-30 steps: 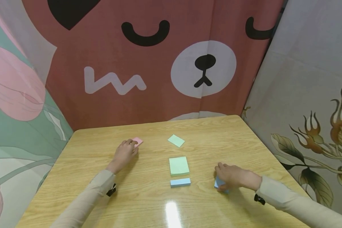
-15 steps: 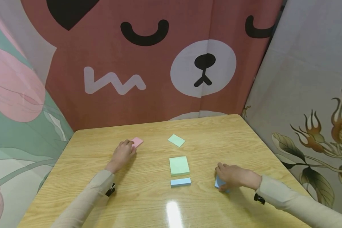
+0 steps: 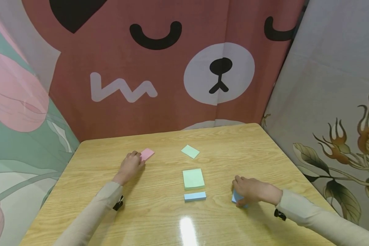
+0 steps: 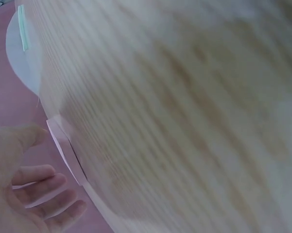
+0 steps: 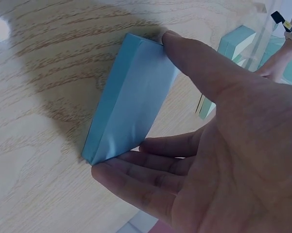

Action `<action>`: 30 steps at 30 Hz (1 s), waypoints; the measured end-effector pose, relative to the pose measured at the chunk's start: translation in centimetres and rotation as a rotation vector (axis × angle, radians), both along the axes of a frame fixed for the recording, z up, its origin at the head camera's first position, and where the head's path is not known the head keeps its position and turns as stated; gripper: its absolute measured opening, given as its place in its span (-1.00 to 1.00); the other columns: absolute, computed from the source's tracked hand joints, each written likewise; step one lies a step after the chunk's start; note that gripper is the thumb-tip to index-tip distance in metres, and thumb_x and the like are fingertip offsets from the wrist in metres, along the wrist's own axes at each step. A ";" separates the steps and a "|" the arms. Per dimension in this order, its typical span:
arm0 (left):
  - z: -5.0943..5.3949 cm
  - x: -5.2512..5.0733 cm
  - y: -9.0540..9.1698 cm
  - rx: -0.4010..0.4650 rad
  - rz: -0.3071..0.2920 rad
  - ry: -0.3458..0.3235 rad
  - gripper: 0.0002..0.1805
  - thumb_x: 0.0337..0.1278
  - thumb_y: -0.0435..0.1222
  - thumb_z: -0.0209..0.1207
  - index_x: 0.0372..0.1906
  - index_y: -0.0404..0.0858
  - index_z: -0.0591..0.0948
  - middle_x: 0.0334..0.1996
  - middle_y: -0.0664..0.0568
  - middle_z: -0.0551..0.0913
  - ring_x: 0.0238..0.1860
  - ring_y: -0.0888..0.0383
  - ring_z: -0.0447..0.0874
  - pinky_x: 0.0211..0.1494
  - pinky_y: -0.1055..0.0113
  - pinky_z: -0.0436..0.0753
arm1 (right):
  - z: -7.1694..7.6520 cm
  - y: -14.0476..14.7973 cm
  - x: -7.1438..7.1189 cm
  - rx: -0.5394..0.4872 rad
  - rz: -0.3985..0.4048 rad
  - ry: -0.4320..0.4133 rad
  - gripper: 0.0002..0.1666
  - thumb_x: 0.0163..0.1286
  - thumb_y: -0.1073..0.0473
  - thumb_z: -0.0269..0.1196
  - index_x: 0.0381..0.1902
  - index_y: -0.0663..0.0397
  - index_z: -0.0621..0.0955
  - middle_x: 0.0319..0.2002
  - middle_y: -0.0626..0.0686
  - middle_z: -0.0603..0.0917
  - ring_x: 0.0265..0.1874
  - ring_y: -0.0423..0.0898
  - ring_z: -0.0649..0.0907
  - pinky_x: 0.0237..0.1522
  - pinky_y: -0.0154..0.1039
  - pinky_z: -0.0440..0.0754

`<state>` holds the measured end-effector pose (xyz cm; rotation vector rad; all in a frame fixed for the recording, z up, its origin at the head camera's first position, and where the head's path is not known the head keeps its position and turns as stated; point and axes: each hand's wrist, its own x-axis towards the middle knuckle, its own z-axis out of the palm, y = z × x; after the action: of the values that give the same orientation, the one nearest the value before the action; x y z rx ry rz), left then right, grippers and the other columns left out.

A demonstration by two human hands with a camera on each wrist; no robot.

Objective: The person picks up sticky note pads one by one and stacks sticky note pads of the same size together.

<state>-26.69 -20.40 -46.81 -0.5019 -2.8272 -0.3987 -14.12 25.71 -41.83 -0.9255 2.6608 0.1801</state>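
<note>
- We see the left hand (image 3: 131, 164) with its fingers loose and spread, thumb apart from them, at the near end of the pink sticky-note pad (image 3: 147, 153); whether it touches, we cannot tell.
- Our right hand (image 3: 249, 189) pinches a blue sticky-note pad (image 5: 136, 97) between thumb and fingers, at the table's right.
- Between the hands, well apart, we see a square green pad (image 3: 193, 179) just beyond a narrow blue pad (image 3: 195, 196) on the wood-grain table (image 3: 160, 215).
</note>
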 end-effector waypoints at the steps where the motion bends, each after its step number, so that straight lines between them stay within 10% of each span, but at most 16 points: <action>1: 0.0 -0.1 0.0 -0.002 -0.002 -0.002 -0.67 0.24 -0.31 0.28 -0.11 -0.56 0.61 -0.07 -0.38 0.58 -0.09 -0.30 0.57 -0.05 -0.14 0.60 | 0.0 0.0 0.0 -0.001 0.000 0.001 -0.12 0.22 -0.18 0.41 0.12 0.49 0.41 0.10 0.42 0.44 -0.03 0.27 0.58 -0.14 -0.01 0.66; 9: -0.4 -0.8 -0.4 -0.012 0.017 -0.033 -0.70 0.26 -0.29 0.26 -0.54 -0.31 0.50 -0.23 -0.32 0.61 -0.32 -0.10 0.57 -0.27 0.00 0.61 | -0.1 0.1 0.0 0.012 -0.016 -0.008 -0.09 0.22 -0.19 0.41 0.15 0.49 0.41 0.16 0.46 0.42 0.07 0.32 0.55 -0.04 0.06 0.63; 30: 0.1 -0.7 -0.9 0.031 -0.010 -0.120 -0.66 0.27 -0.34 0.24 -0.61 -0.28 0.46 -0.44 -0.14 0.57 -0.50 0.06 0.40 -0.40 0.16 0.46 | 0.3 0.1 0.0 0.023 0.011 0.006 -0.17 0.22 -0.21 0.40 0.08 0.41 0.43 0.07 0.36 0.46 -0.03 0.23 0.59 -0.15 -0.04 0.67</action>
<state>-27.35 -21.26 -46.68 -0.5027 -2.9293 -0.4895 -14.08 25.77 -41.57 -0.9338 2.6535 0.2160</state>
